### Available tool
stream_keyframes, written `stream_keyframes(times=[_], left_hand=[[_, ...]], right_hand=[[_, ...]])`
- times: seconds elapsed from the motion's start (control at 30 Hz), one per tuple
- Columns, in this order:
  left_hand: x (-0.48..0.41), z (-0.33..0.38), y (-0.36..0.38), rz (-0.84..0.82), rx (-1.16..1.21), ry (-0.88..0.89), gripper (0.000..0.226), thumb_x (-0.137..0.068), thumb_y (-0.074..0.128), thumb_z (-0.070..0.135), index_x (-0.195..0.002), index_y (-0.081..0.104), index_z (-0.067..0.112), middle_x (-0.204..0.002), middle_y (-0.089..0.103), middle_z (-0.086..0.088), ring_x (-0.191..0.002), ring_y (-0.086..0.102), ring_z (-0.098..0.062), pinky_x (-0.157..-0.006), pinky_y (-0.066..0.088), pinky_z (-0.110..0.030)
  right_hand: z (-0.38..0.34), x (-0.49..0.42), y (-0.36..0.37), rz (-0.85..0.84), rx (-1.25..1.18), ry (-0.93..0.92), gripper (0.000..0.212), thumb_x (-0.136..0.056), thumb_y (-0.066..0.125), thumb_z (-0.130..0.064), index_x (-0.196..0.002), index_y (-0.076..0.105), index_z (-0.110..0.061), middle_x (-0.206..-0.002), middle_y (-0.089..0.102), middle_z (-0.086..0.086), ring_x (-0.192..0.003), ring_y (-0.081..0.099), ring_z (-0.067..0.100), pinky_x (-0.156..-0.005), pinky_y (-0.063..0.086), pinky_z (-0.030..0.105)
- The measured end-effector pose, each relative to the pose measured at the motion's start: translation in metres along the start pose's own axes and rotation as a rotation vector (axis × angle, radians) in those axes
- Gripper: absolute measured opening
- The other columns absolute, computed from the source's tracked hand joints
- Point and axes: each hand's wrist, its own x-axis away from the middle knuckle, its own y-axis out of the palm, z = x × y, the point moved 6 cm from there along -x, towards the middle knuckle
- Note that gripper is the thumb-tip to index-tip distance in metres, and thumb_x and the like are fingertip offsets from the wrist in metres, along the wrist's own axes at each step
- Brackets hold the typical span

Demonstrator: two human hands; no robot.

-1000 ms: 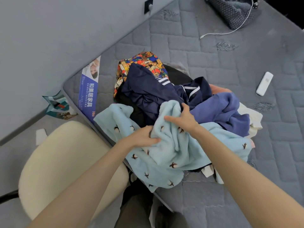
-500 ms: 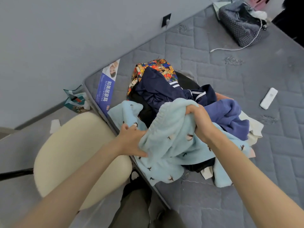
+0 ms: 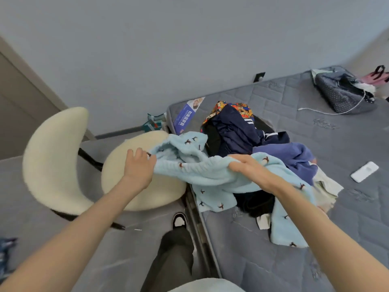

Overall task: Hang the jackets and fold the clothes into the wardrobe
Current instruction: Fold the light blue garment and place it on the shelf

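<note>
So, sorting step: left hand (image 3: pixel 137 163) and right hand (image 3: pixel 245 165) pinch the light-blue fleece garment (image 3: pixel 210 174) stretched between them; next probably lift and fold.

I see a pale blue fleece garment (image 3: pixel 202 172) with small dark motifs stretched out at 7 o'clock of the heaped navy, purple and patterned clothes (image 3: pixel 235 127) on the bed (image 3: pixel 315 218).

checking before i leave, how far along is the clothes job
Barely started. Nothing folded or hung shows. In hand: both the left hand and right hand grip the light blue fleece garment, held stretched over the pile. Left: the navy jacket, purple sweater and others heaped on the mattress.
</note>
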Motion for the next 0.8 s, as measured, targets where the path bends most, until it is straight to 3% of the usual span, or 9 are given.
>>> stream_keyframes(times=[0.07, 0.13, 0.23, 0.3, 0.37, 0.47, 0.57, 0.67, 0.8], left_hand=[[0.049, -0.008, -0.014, 0.063, 0.038, -0.043, 0.032, -0.088, 0.045, 0.015, -0.120, 0.049, 0.014, -0.120, 0.050, -0.005, -0.114, 0.042, -0.025, -0.091, 0.031, -0.036], [0.095, -0.013, -0.023, 0.126, 0.173, -0.027, 0.027, -0.085, 0.048, 0.013, -0.111, 0.056, 0.012, -0.118, 0.050, -0.003, -0.114, 0.045, -0.024, -0.100, 0.029, -0.035], [0.162, -0.023, -0.032, 0.155, 0.654, -0.105, 0.008, -0.076, 0.055, 0.005, -0.079, 0.054, 0.013, -0.080, 0.053, 0.000, -0.092, 0.055, -0.026, -0.106, 0.027, -0.032], [0.202, -0.028, -0.036, 0.197, 0.862, -0.217, 0.010, -0.072, 0.055, 0.002, -0.070, 0.049, 0.011, -0.065, 0.049, -0.001, -0.076, 0.056, -0.030, -0.076, 0.042, -0.036], [0.237, -0.035, -0.038, 0.242, 0.940, -0.317, 0.008, -0.068, 0.051, -0.001, -0.073, 0.051, 0.005, -0.065, 0.056, -0.009, -0.069, 0.056, -0.032, -0.056, 0.040, -0.039], [0.287, -0.058, -0.039, 0.303, 0.889, -0.447, 0.013, -0.067, 0.051, -0.002, -0.073, 0.047, 0.009, -0.064, 0.055, -0.011, -0.063, 0.052, -0.031, -0.049, 0.033, -0.033], [0.347, -0.087, -0.036, 0.320, 0.728, -0.552, 0.017, -0.072, 0.052, 0.001, -0.075, 0.042, 0.014, -0.063, 0.051, -0.008, -0.061, 0.047, -0.029, -0.045, 0.022, -0.030], [0.419, -0.108, -0.026, 0.330, 0.613, -0.657, 0.017, -0.078, 0.056, 0.008, -0.081, 0.041, 0.015, -0.068, 0.053, -0.006, -0.068, 0.052, -0.031, -0.047, 0.025, -0.031], [0.518, -0.116, -0.008, 0.310, 0.611, -0.807, 0.020, -0.083, 0.063, 0.030, -0.083, 0.047, 0.018, -0.075, 0.059, -0.005, -0.073, 0.058, -0.029, -0.051, 0.032, -0.032]], right_hand=[[-0.006, 0.024, 0.015, 0.004, 0.052, -0.023, 0.015, -0.083, 0.059, -0.010, -0.075, 0.057, 0.002, -0.070, 0.050, -0.005, -0.064, 0.041, 0.004, -0.056, 0.032, 0.015], [-0.016, 0.041, 0.031, 0.010, 0.138, -0.084, 0.031, -0.078, 0.062, 0.004, -0.060, 0.044, -0.014, -0.057, 0.040, -0.013, -0.054, 0.033, 0.001, -0.051, 0.027, 0.016], [-0.044, 0.064, 0.060, -0.020, 0.311, -0.201, 0.033, -0.068, 0.063, 0.007, -0.079, 0.045, -0.018, -0.073, 0.049, -0.003, -0.065, 0.039, 0.010, -0.058, 0.030, 0.024], [-0.062, 0.077, 0.090, -0.165, 0.489, -0.285, 0.048, -0.068, 0.063, 0.004, -0.109, 0.053, -0.020, -0.099, 0.056, 0.003, -0.080, 0.049, 0.014, -0.069, 0.039, 0.026], [-0.070, 0.089, 0.126, -0.335, 0.707, -0.330, 0.044, -0.070, 0.067, -0.001, -0.111, 0.058, -0.014, -0.106, 0.052, 0.005, -0.096, 0.049, 0.017, -0.079, 0.040, 0.027], [-0.085, 0.111, 0.169, -0.413, 0.824, -0.337, 0.029, -0.070, 0.082, -0.033, -0.077, 0.057, -0.019, -0.088, 0.052, -0.006, -0.079, 0.051, 0.011, -0.067, 0.042, 0.029], [-0.124, 0.129, 0.197, -0.304, 0.620, -0.394, 0.057, -0.072, 0.081, -0.041, -0.051, 0.031, -0.023, -0.047, 0.032, -0.011, -0.046, 0.029, 0.008, -0.049, 0.023, 0.026], [-0.173, 0.149, 0.232, -0.147, 0.687, -0.586, 0.035, -0.084, 0.068, -0.033, -0.062, 0.043, -0.021, -0.055, 0.047, -0.008, -0.059, 0.045, 0.016, -0.061, 0.034, 0.033], [-0.228, 0.190, 0.298, -0.047, 0.817, -0.849, 0.019, -0.093, 0.053, -0.029, -0.089, 0.036, -0.022, -0.074, 0.052, -0.002, -0.077, 0.046, 0.024, -0.070, 0.026, 0.035]])
